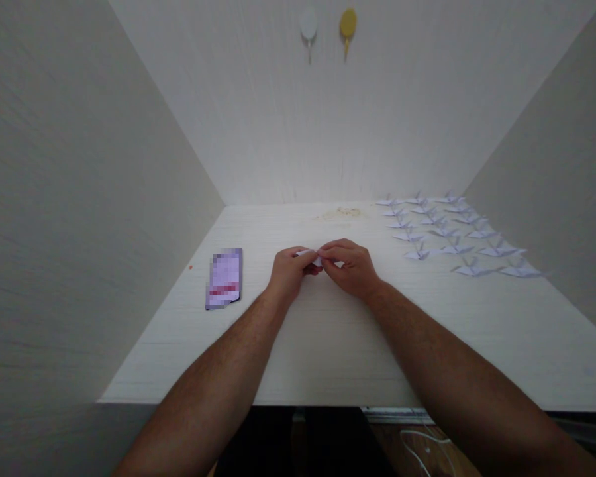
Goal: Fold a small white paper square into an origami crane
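Beside the right hand, open table runs until paper cranes block it

I count one left hand and one right hand, with one small white paper between them. Over there I make it about seventeen paper birds, though they overlap too much to be sure. There's one white hook, one yellow hook, one flat device, one table and three walls.
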`<state>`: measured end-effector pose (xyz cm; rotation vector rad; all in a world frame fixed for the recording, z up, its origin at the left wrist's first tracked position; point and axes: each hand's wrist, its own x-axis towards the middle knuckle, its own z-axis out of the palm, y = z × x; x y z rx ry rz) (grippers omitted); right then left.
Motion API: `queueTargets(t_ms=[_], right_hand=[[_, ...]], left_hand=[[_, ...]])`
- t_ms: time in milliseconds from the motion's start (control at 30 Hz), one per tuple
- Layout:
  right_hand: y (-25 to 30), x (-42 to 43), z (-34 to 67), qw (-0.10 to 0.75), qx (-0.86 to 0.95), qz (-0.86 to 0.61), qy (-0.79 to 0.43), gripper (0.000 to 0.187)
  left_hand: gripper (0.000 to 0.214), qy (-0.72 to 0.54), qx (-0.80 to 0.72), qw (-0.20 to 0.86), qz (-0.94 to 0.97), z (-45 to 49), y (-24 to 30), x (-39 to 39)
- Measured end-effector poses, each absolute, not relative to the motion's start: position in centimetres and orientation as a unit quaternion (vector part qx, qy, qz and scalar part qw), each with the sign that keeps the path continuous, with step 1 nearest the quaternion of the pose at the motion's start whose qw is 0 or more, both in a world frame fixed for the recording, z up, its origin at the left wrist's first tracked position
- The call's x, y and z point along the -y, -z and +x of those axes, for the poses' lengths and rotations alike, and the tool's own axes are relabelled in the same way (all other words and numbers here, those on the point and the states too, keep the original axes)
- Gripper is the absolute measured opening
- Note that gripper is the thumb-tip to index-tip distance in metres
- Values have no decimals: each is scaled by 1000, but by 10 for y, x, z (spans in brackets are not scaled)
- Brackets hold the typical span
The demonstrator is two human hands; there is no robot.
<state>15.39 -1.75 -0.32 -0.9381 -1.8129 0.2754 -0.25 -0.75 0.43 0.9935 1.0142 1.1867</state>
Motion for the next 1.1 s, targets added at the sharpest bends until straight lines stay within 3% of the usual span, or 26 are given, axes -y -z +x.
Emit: queueTargets(t_ms=[200, 533, 1100], right_hand=[[4, 17, 152, 538, 735, -386, -146, 19], [0, 13, 152, 551, 608, -464, -334, 13], [0, 12, 150, 540, 589, -478, -363, 11]], left_hand=[[25, -506, -421, 614, 435, -4, -2, 7], [25, -498, -460, 551, 486, -3, -3, 7], [23, -504, -463, 529, 501, -3, -3, 8]])
